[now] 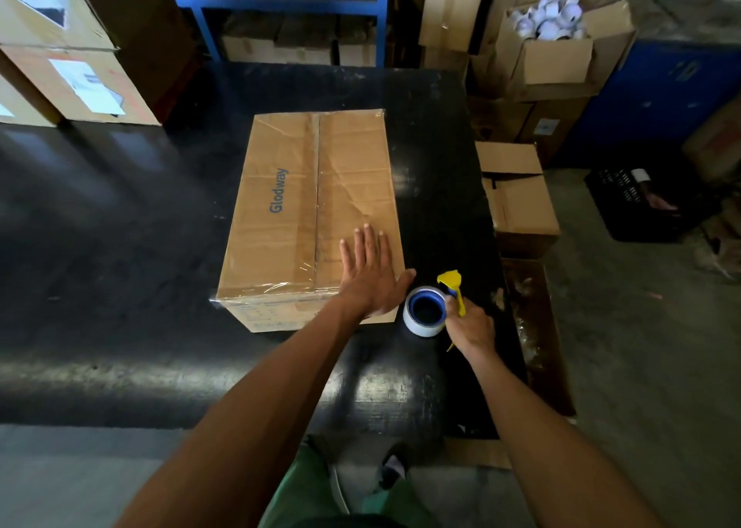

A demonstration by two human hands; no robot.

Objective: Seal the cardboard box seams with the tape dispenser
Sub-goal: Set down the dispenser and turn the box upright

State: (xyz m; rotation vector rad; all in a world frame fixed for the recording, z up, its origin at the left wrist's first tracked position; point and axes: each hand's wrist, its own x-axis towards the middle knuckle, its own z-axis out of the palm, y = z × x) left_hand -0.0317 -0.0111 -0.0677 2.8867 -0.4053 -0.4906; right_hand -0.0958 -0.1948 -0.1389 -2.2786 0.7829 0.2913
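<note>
A brown cardboard box (pixel 288 190) printed "Glodway" lies flat on the black table (pixel 120 255). Clear tape runs along its centre seam and wraps its near and far edges. My left hand (pixel 371 273) rests flat, fingers spread, on the box's near right corner. My right hand (pixel 471 327) grips the yellow handle of the tape dispenser (pixel 435 307), just right of that corner. Its roll, white with a blue core, sits low over the table, and the yellow blade end points away from me.
Stacked cartons (pixel 64 58) stand at the back left of the table. A blue rack (pixel 280 2) rises behind it. Open cardboard boxes (pixel 517 190) and a black crate (pixel 645 206) crowd the floor on the right. My legs show below the table's near edge.
</note>
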